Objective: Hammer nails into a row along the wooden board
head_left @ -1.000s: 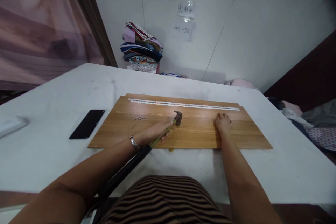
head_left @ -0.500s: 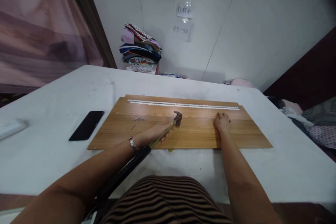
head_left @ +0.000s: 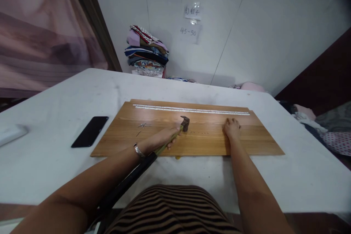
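My left hand (head_left: 168, 136) is wrapped round the handle of a claw hammer (head_left: 185, 123), close below its dark, rusty head. The head is over the middle of a wooden board (head_left: 208, 144), and the long black grip (head_left: 131, 179) runs back under my forearm. A short row of nails (head_left: 203, 132), tiny from here, stands in the board right of the hammer. On the board's right half rests my right hand (head_left: 232, 128), fingers bent and a little apart, with nothing visible in it. Several loose nails (head_left: 143, 125) lie on the left part of the board.
Two white measuring strips (head_left: 192, 109) run along the board's far side. A black phone (head_left: 90, 131) lies left of it on the white table (head_left: 49, 168). Folded clothes (head_left: 148, 53) are piled by the wall, and a white object (head_left: 12, 134) sits far left.
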{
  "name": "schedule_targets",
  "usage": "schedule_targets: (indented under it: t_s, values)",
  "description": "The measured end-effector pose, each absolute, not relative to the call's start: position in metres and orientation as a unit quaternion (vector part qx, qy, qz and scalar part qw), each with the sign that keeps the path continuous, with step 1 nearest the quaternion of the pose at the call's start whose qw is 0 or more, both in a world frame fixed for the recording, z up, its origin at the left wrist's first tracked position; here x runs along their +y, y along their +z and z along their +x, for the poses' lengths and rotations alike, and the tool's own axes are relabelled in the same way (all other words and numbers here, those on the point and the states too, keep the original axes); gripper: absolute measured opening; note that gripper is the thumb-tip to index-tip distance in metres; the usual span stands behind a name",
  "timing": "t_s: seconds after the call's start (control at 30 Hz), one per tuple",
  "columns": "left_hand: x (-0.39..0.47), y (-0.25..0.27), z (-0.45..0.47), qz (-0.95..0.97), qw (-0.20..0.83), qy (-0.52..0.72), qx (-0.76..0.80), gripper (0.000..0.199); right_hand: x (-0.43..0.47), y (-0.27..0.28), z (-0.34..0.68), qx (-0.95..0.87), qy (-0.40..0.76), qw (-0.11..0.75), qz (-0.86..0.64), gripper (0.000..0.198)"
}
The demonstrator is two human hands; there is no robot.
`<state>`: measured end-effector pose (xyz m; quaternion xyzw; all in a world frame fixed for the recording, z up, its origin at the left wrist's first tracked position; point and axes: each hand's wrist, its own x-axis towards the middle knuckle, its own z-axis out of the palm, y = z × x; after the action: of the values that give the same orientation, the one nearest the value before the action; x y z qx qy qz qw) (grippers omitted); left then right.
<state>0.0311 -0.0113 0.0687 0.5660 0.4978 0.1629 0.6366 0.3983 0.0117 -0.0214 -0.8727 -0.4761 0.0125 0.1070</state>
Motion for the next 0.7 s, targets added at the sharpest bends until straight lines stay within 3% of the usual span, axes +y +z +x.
schedule_targets:
  t_s: [0.7]
  values:
    - [-0.0106, 0.0672, 0.0313, 0.57, 0.632, 0.163, 0.5, 0.048, 0.0139, -0.0267, 0.402, -0.473, 0.009, 0.117, -0.873, 0.049]
